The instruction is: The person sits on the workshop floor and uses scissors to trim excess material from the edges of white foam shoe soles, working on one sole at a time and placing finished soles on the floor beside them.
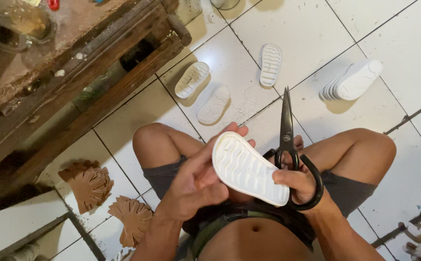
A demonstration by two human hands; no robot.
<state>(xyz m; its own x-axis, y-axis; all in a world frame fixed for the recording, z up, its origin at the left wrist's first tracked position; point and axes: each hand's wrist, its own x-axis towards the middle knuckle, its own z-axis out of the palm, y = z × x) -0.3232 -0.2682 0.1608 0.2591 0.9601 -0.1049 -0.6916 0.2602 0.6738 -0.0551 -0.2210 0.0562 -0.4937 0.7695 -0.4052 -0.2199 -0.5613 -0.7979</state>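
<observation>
Pinched at 9 o'clock by the left hand, the white sole could slip; the right hand gripped black scissors pointing to 12 o'clock, near the fingers.

White sole between both hands

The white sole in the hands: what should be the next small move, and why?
Probably swing the scissors down to the white sole's edge: the blades are closed and point away, while the left hand holds the sole and the right hand touches it.
</observation>
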